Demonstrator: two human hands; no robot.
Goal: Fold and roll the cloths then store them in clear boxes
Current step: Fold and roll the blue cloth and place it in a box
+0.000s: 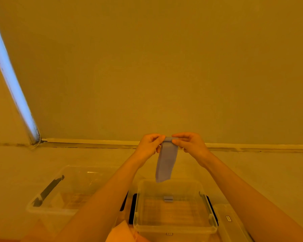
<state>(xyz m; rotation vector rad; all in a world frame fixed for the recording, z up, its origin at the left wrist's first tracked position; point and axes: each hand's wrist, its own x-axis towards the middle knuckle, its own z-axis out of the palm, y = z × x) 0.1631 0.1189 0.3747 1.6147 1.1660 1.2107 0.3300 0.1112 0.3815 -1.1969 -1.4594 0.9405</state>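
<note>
Behind forearms, left box (47,205) half hidden.

We see a soft matt blue cloth (166,161), two glossy clear plastic boxes (175,227) at lower centre, and a smooth matt wall (164,67).

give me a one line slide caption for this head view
Both hands, left hand and right hand, pinch a folded blue cloth above a clear box holding one rolled cloth.
</note>
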